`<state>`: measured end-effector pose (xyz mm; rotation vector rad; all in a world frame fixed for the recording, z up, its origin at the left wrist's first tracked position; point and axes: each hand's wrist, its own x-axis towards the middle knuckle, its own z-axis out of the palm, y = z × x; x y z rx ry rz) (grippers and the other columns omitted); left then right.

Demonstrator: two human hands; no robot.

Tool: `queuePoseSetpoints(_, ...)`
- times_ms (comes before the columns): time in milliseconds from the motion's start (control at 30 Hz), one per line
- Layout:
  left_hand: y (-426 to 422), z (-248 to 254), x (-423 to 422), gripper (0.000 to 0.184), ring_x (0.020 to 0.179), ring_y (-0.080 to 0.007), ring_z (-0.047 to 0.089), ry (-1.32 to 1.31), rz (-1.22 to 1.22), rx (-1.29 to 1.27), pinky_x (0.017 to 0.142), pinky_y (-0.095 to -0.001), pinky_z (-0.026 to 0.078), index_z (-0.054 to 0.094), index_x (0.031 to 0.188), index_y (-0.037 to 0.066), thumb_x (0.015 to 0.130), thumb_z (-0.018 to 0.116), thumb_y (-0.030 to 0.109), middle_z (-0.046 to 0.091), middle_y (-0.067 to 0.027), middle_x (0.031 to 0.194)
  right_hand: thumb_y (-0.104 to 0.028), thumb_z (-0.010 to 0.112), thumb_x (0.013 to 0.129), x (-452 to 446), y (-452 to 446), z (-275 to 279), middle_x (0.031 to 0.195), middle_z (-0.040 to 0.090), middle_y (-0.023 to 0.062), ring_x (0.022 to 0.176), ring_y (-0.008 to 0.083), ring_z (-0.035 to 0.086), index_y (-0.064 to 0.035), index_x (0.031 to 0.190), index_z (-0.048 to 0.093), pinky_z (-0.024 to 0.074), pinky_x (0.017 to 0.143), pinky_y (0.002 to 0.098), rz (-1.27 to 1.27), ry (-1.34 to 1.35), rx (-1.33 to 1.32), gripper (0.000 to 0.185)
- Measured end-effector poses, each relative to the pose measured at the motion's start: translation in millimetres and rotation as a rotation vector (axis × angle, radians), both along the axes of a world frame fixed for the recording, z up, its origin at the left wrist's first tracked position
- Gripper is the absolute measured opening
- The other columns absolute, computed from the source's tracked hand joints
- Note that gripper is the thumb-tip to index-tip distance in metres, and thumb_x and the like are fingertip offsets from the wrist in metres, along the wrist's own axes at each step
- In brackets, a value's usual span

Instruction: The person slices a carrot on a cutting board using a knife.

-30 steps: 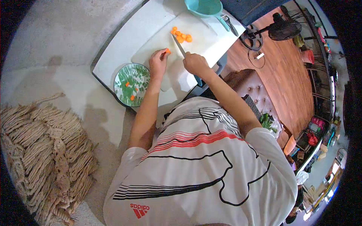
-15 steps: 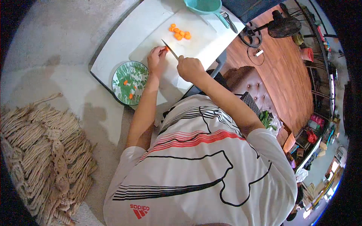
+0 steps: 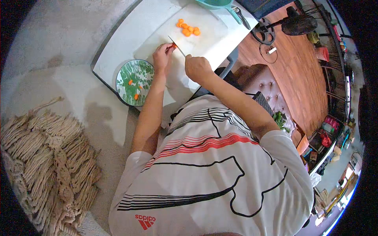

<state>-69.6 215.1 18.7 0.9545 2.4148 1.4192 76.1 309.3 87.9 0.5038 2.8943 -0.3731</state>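
My right hand [image 3: 198,69] is closed round the handle of a knife [image 3: 177,46], whose blade points up and left over the white cutting board [image 3: 157,41]. At the blade, my left hand [image 3: 162,58] pinches a small piece of carrot [image 3: 173,45] against the board; the fingers hide part of it. Beyond the knife lie several orange carrot pieces [image 3: 186,32] in a loose cluster. Left of my left forearm stands a green-and-white plate [image 3: 121,84] with a few small carrot bits on it.
A teal strainer [image 3: 216,4] sits at the table's far edge, with a black-handled tool [image 3: 243,20] beside it. A rope-like mop head [image 3: 55,169] hangs at the lower left. A black fan [image 3: 299,21] and a tufted seat [image 3: 263,84] are on the right.
The view has shifted slightly, so the board and plate sit a little higher. Both hands keep their hold, and the knife stays at the carrot piece with only a slight movement.
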Motion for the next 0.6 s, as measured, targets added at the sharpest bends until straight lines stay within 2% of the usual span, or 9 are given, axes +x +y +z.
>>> queuePoseSetpoints(233,0,5,4,0.018,0.084,-0.0245,0.072,-0.034,0.034,0.005,0.077,-0.0324,0.055,0.072,0.105,0.001,0.089,0.072,0.008,0.074,-0.0146,0.1,-0.014,0.055,0.089,-5,5,-10,0.073,0.071,0.0201,0.066,0.0313,0.074,0.0016,0.089,0.061,0.0592,0.058,0.041,0.011,-0.013,0.005,0.017)
queuePoseSetpoints(300,2,-8,-1,0.017,0.083,-0.0268,0.072,-0.038,0.037,0.032,0.073,-0.0349,0.057,0.071,0.101,0.001,0.085,0.075,0.005,0.072,-0.0144,0.096,-0.014,0.055,0.09,-6,6,-11,0.077,0.072,0.0214,0.07,0.0326,0.075,0.0025,0.093,0.06,0.0598,0.061,0.0423,0.004,-0.062,-0.024,0.018)
queuePoseSetpoints(467,1,-26,-1,0.017,0.082,-0.0264,0.072,-0.025,0.023,0.091,0.072,-0.0349,0.057,0.072,0.101,0.001,0.084,0.075,0.006,0.072,-0.0143,0.096,-0.014,0.053,0.091,-9,11,-19,0.085,0.073,0.022,0.077,0.0346,0.075,0.0033,0.099,0.058,0.0601,0.067,0.0433,0.021,-0.111,-0.06,0.019)
queuePoseSetpoints(600,1,-7,4,0.017,0.081,-0.0266,0.071,0.011,0.033,0.084,0.072,-0.0349,0.057,0.072,0.101,0.001,0.084,0.075,0.005,0.071,-0.0138,0.093,-0.014,0.052,0.093,-10,9,-26,0.09,0.074,0.0214,0.083,0.0347,0.075,0.0027,0.101,0.058,0.0596,0.073,0.0444,-0.028,-0.153,-0.085,0.02)
